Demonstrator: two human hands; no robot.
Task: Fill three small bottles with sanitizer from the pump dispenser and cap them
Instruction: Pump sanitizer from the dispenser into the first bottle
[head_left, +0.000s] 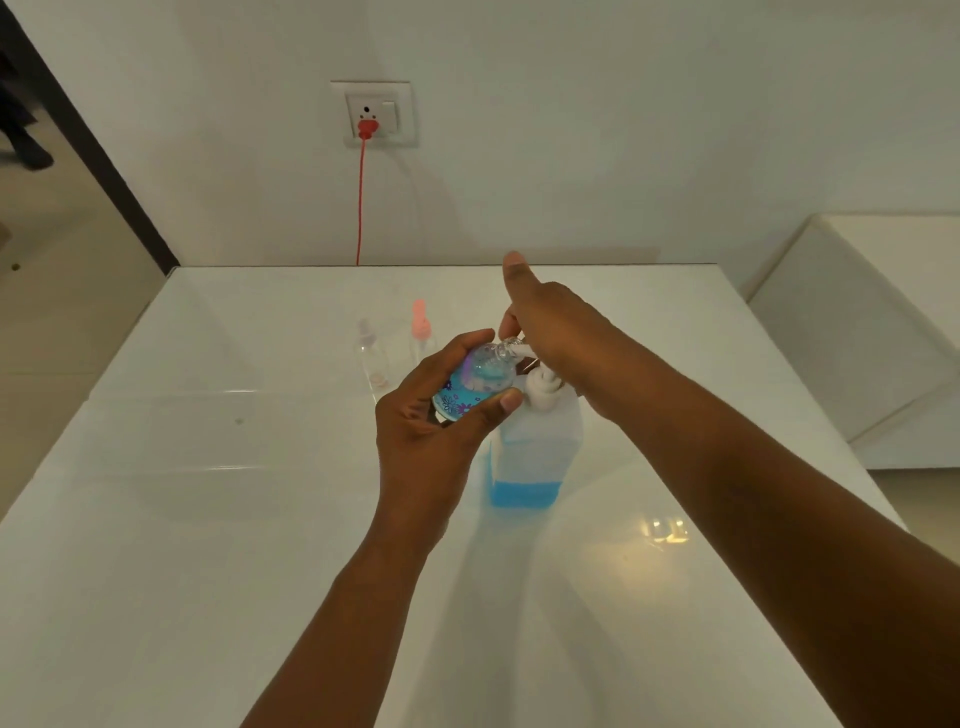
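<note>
Flowered small bottle (475, 384) tilting in the grasping left hand (441, 415), mouth meeting the nozzle of the pump dispenser (535, 441) standing on the white surface (208, 519), right hand (550, 322) pressing the pump head, index finger raised, two more bottles (371, 358) waiting behind.

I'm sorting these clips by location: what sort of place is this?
Probably a room in a home, though it could be an office. A glossy white table stands against a plain white wall with a socket and a red cord plugged in, and a doorway opens at left.
</note>
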